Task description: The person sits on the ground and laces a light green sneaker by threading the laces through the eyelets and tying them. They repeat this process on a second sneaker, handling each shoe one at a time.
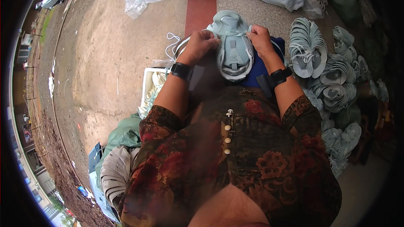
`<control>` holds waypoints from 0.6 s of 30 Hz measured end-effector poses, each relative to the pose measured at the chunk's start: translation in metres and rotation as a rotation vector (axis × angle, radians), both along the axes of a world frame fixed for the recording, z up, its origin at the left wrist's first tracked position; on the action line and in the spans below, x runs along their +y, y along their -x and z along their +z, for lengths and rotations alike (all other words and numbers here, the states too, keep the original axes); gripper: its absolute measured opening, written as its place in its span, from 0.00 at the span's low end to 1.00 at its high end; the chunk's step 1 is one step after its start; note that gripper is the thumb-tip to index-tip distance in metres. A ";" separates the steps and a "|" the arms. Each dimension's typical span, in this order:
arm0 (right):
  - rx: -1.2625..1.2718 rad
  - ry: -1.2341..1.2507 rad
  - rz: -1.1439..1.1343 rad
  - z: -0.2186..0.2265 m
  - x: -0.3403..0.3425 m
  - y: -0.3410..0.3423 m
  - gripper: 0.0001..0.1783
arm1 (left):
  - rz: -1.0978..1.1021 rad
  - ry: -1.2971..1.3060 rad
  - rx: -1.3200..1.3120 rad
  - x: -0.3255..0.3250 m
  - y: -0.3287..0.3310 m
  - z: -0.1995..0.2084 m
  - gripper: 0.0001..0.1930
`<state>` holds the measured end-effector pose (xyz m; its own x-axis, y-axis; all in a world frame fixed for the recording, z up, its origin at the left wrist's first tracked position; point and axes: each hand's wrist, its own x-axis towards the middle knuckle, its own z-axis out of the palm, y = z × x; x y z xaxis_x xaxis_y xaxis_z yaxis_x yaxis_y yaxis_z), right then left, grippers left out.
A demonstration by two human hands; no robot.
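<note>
The left hand [202, 45] pinches one side of the pale shoe top [234, 54], and the right hand [261, 42] pinches the other. So the shoe top is right between the two grips. Loose white string [172, 44] lies left of the left hand. I think this one is partway done; I can't tell how much is left. More shoe tops [308, 38] sit in bunches past the right hand.

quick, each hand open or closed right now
Left hand: closed, pinching the left side of the pale green mesh shoe upper.
Right hand: closed, pinching its right side.
</note>
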<state>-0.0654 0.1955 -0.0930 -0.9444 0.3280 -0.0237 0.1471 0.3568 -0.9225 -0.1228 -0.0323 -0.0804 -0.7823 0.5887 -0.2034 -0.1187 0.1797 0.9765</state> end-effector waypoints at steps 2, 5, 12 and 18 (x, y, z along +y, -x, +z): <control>0.043 -0.419 0.063 0.006 0.001 0.001 0.08 | 0.007 -0.010 0.007 0.001 -0.001 0.002 0.09; 0.150 -0.862 0.144 0.021 -0.013 0.003 0.04 | 0.028 0.001 0.005 0.002 -0.003 0.002 0.09; -0.060 -0.909 0.303 0.040 -0.018 0.010 0.05 | 0.044 0.065 0.013 0.005 -0.009 0.014 0.08; -0.193 -0.718 0.389 0.037 -0.002 0.021 0.07 | 0.054 0.071 0.005 0.008 -0.008 0.010 0.08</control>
<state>-0.0861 0.1939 -0.0561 -0.9941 -0.0228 -0.1064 0.0245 0.9057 -0.4233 -0.1151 -0.0243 -0.0704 -0.8134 0.5302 -0.2392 -0.1249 0.2423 0.9621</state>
